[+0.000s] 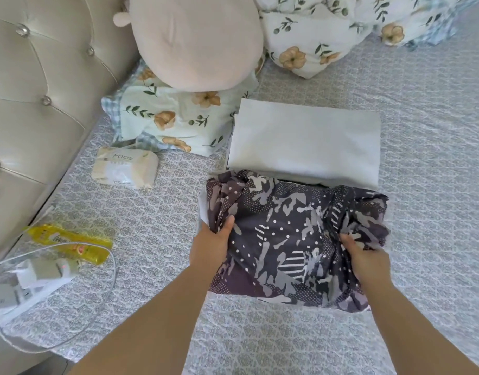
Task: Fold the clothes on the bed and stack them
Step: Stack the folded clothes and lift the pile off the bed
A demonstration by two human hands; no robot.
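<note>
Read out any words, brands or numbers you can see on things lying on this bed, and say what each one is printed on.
"Face": on top of the white tissue pack lying beside the floral pillow.
"Face": again, on the same pack's front edge.
Yellow packet: has print and a red emblem, too blurred to read.
White charger: no readable marking.
Patterned garment, held by both hands: pattern only, no text.

1. Setting: home bedroom.
2. Evidence: bed (422,109) with grey patterned sheet; tufted padded headboard (43,85); floral pillow (176,123), floral duvet (327,31).
3. Personal items: tissue pack (124,168), charger cable (70,250) on bed.
</note>
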